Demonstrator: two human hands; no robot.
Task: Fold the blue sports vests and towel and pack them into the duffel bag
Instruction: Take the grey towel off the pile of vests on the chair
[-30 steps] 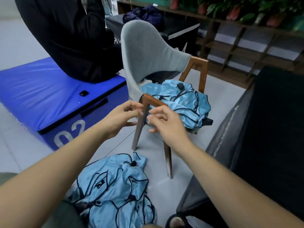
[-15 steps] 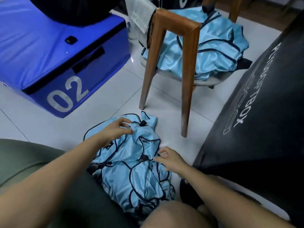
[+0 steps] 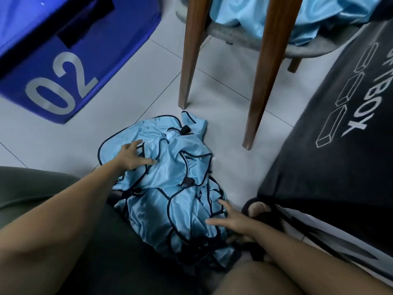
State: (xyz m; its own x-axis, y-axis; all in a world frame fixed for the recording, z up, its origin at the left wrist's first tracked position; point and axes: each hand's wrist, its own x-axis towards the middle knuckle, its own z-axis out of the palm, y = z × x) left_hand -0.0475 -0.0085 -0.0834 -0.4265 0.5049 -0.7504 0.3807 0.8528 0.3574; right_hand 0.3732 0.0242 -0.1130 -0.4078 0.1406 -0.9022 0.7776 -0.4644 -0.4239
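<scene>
**Head view: both hands down on the floor pile, nothing gripped yet**

Change: a second ago both hands were up at the chair frame. Now they are low on the heap of blue vests [image 3: 170,188], which lies crumpled on the floor tiles [image 3: 148,86] between the person's knees.

- Left hand [image 3: 133,157]: fingers spread and straight, laid flat on the heap's far left part. It holds nothing.
- Right hand [image 3: 234,224]: fingers extended, touching the near right edge. No cloth is pinched.

Reading: the sorting stage is only starting. No vest is separated or folded.

Around:
- Second bundle of vests [image 3: 244,15] on the chair seat, above the wooden chair legs [image 3: 265,71].
- Blue box marked 02 [image 3: 63,60], far left.
- Black soft box [image 3: 340,145], close on the right.
- Sandalled foot [image 3: 257,207], just beside the right hand.

In the way: dark trim loops are tangled through the heap, so lifting one vest will likely drag others. Duffel bag and towel not in view.
</scene>
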